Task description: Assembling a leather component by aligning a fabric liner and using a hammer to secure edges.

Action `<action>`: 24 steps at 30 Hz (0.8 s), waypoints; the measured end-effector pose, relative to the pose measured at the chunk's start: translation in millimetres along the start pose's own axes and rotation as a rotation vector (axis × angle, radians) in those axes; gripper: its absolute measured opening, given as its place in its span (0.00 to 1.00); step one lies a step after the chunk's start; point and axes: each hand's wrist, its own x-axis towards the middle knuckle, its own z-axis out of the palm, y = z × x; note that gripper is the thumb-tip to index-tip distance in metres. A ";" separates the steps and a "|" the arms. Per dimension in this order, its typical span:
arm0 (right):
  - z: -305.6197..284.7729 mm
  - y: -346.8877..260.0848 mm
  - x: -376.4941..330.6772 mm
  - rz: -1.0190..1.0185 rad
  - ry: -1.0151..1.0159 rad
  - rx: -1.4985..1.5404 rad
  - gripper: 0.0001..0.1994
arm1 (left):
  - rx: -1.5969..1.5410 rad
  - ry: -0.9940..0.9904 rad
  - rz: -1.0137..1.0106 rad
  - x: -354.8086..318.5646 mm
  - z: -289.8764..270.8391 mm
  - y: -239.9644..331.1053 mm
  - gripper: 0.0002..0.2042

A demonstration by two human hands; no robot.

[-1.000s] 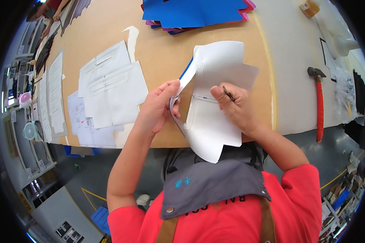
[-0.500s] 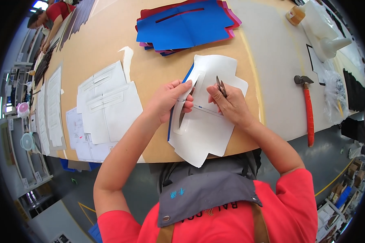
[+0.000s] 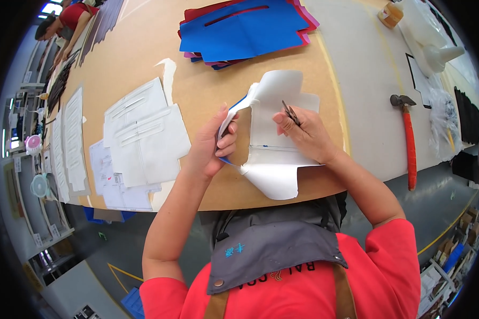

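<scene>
My left hand [image 3: 210, 142] is closed on the left edge strip of a white panel [image 3: 278, 127] that shows blue along its border. That strip is lifted and pulled leftward, so the slot gapes and the tabletop shows through it. My right hand [image 3: 310, 137] rests over the panel's right half, with small metal scissors [image 3: 291, 114] in its grip, tips pointing up and away. A crease line with blue marks runs across the panel below the scissors. The panel's lower flap hangs toward the table's near edge.
A stack of blue, red and pink cut panels [image 3: 245, 34] lies at the far side. White slotted panels [image 3: 149, 141] lie on printed sheets at left. At right are a red-handled hammer [image 3: 409, 141], a glue bottle [image 3: 391, 15] and a plastic bag [image 3: 442, 125]. A co-worker [image 3: 75, 21] bends over the far-left end.
My left hand has moved left and slightly down, pulling the strip so the slot has spread wide. The panel's lower part has folded and shifted. My right hand has barely moved, still holding the scissors.
</scene>
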 end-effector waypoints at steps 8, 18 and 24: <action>-24.2 -0.2 28.8 -0.052 -0.195 -0.136 0.21 | 0.467 0.257 0.176 -12.6 32.5 -19.6 0.12; 4.3 -49.2 -33.6 0.396 -0.125 0.389 0.23 | 0.325 0.314 0.326 -30.8 28.4 -39.2 0.12; 30.5 -52.8 -55.8 0.548 -0.083 0.675 0.19 | 0.308 0.273 0.349 -41.9 31.8 -43.4 0.12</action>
